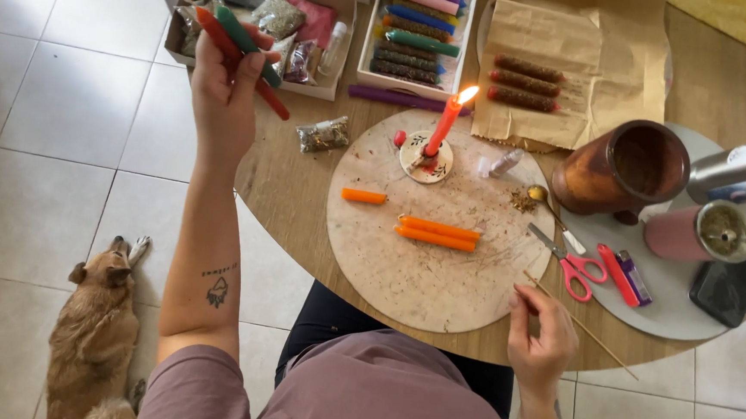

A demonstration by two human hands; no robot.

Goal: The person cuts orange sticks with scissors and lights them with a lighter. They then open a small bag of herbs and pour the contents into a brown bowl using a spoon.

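Tan fur is showing at the far left, where a small dog (94, 330) is lying on the tiled floor (42, 112), well to the left of the round stone slab (404, 272) that sits on the wooden table (292, 187). Up and to the left of the slab, the left hand (225, 88) is hovering over the table's edge, clamped around two taper candles, a red candle (245, 65) and a green candle (247, 42), both slanting down to the right out of the fist. Just behind that hand an open cardboard box (259, 26) is holding packets of dried herbs, and a loose herb packet (323, 134) is lying just off the slab's upper left rim. On the slab itself a short orange candle stub (363, 196) is lying left of centre, and two orange candles (437, 233) are lying side by side in the middle, well apart from both hands. At the slab's far edge a lit red candle (444, 124) is leaning in a small round holder (426, 159). Behind the slab a white tray (418, 31) is holding coloured and herb-coated candles. At the slab's lower right rim the right hand (538, 336) is resting on the table, fingers curled and pinching the near end of a thin wooden stick (586, 330). Right of the slab, red-handled scissors (572, 265) are lying beside a brown clay pot (621, 169).
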